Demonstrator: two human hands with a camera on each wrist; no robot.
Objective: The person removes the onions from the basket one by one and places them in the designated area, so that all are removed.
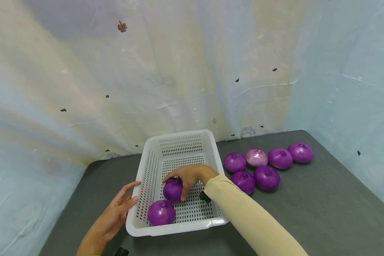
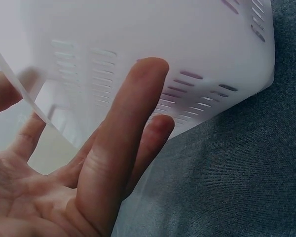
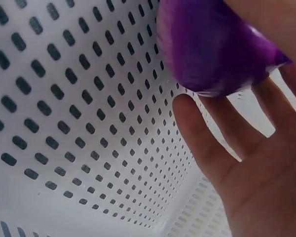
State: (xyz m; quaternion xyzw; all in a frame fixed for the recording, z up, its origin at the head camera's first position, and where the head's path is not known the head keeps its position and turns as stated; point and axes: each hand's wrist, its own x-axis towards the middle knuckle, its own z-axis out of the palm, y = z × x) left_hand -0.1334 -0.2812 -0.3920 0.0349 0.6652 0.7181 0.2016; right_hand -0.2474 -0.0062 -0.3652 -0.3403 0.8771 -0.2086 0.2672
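A white perforated plastic basket (image 1: pixel 215 153) stands on the dark table. Inside it, my right hand (image 1: pixel 189 177) has its fingers and thumb round a purple onion (image 1: pixel 172 191), with the palm above it. In the right wrist view the same onion (image 3: pixel 212 49) is close against the fingers, near the basket's slotted surface. A second purple onion (image 1: pixel 161 212) lies in the basket's near left corner. My left hand (image 1: pixel 115 211) touches the basket's left rim. Its fairly straight, spread fingers (image 2: pixel 111 153) lie along the outer wall in the left wrist view.
Right of the basket, several purple onions (image 1: pixel 266 178) sit grouped on the grey table (image 1: pixel 320 209). One paler pink onion (image 1: pixel 256 157) is among them. A patterned pale sheet (image 1: pixel 179 71) hangs behind the table and along its sides.
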